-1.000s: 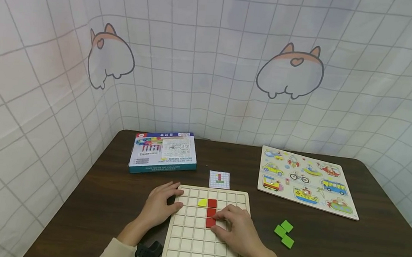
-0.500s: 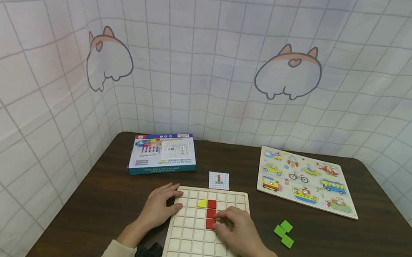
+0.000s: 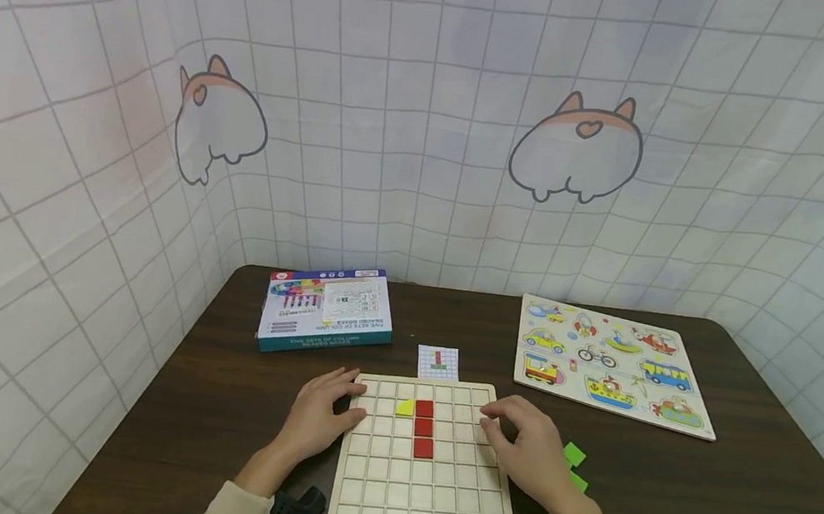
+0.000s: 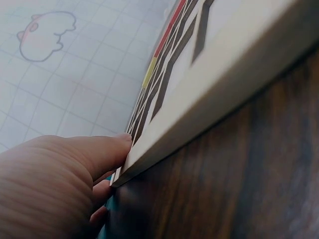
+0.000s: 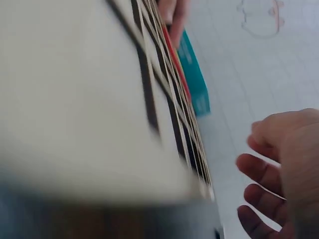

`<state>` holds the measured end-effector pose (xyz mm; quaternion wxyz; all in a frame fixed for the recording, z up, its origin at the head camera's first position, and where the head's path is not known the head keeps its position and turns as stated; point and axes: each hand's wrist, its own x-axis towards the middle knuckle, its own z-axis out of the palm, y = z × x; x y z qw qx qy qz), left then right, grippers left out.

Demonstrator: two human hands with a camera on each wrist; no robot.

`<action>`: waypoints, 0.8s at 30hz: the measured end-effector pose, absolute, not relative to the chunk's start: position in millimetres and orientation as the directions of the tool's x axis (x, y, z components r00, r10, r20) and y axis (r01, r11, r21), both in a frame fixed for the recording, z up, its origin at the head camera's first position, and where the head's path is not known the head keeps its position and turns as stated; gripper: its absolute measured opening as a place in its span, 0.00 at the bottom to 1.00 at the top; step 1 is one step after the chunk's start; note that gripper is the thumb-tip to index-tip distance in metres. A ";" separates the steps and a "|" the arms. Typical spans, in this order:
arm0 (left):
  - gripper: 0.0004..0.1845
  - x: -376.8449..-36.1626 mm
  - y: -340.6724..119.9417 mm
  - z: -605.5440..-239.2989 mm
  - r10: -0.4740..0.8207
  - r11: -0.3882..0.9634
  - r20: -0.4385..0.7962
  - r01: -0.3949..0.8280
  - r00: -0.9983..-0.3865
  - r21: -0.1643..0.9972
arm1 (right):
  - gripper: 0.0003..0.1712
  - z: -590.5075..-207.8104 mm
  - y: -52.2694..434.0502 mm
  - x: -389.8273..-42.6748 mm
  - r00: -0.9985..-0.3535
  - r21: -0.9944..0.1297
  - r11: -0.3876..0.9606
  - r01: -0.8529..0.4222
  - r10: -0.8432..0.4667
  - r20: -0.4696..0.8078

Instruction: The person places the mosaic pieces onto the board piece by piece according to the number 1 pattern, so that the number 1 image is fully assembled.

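A pale wooden grid board (image 3: 398, 494) lies flat, holding three red square tiles (image 3: 424, 427) in a column and a yellow quarter-round tile (image 3: 405, 408) beside the top one. My left hand (image 3: 316, 414) holds the board's upper left corner; in the left wrist view its thumb (image 4: 112, 149) lies on the rim. My right hand (image 3: 531, 450) hovers over the board's right edge with loosely bent fingers and nothing between them. Several green square tiles (image 3: 575, 454) sit on the table just beyond this hand, partly hidden by it.
A small card (image 3: 438, 362) with a red and green grid pattern lies behind the board. At the back left rests a printed box (image 3: 327, 307); at the back right, a vehicle picture puzzle (image 3: 612, 362). Gridded cloth (image 3: 426, 124) surrounds the dark table (image 3: 198, 427).
My right hand has left the lowest red tile and moved right to the board's edge, now covering part of the green tiles. My left hand stays at the corner.
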<state>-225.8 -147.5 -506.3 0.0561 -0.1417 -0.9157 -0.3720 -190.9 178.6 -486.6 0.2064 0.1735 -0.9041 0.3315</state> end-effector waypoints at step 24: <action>0.20 -224.9 -146.2 -504.5 0.195 0.684 0.170 0.258 -0.966 0.682 | 0.11 -468.4 288.6 -186.8 -0.960 -0.541 0.826 -0.156 0.002 0.280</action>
